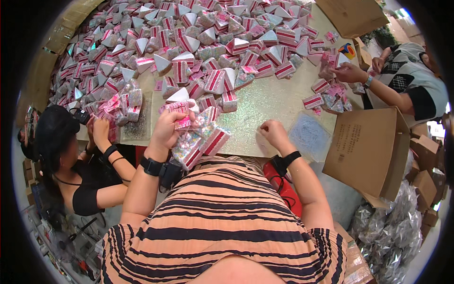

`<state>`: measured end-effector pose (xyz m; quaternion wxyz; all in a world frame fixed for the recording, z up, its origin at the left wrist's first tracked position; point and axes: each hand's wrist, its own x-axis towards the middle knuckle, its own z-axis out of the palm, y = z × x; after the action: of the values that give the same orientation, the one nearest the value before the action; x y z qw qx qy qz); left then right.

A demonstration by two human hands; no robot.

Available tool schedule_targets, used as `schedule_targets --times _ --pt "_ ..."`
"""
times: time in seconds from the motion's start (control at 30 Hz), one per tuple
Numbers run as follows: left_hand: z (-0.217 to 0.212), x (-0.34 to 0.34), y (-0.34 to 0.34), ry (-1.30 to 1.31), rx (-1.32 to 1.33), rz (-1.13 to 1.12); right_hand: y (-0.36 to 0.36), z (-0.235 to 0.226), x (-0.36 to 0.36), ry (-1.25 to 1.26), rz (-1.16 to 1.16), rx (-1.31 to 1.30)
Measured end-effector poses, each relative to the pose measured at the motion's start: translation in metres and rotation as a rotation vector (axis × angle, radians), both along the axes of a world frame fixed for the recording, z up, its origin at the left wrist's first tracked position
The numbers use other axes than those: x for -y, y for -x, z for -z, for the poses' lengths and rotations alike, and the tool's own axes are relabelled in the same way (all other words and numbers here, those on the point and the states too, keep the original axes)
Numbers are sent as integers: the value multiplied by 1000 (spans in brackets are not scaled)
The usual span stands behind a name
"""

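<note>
My left hand (169,127) is closed round a pink printed tag (182,121) at the table's near edge. A few toy cake slices (213,142) with white sides and red-pink stripes hang below and beside that hand, bunched together. To the right, my right hand (275,134) is closed, thumb and fingertips pressed together just over the table edge. Whatever is between those fingertips, if anything, is too small to make out. Beside the right hand lies a flat heap of thin, pale-blue strands (308,135).
A big pile of cake slices (189,42) covers the far table (255,111). At left, a person in a black cap (59,125) handles slices; at right another person's hand (350,73) holds one near a tape roll (347,50). An open cardboard box (359,151) stands right.
</note>
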<state>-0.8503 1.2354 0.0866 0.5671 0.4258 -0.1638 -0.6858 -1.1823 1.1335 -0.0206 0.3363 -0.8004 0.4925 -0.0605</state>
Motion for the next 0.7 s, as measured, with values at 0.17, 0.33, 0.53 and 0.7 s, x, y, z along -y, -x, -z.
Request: schedule_targets --times 0.17,0.33,0.53,0.7 --pt "3 -10 1 -15 -1 -113 -47 22 -9 137 35 -26" --pt "28 -6 12 13 219 -34 -53 42 -12 240 -72 -160" --pt "23 7 38 0 292 7 -27 39 14 -513 391 363" --pt "30 16 50 98 419 125 -35 -31 35 -604 273 554"
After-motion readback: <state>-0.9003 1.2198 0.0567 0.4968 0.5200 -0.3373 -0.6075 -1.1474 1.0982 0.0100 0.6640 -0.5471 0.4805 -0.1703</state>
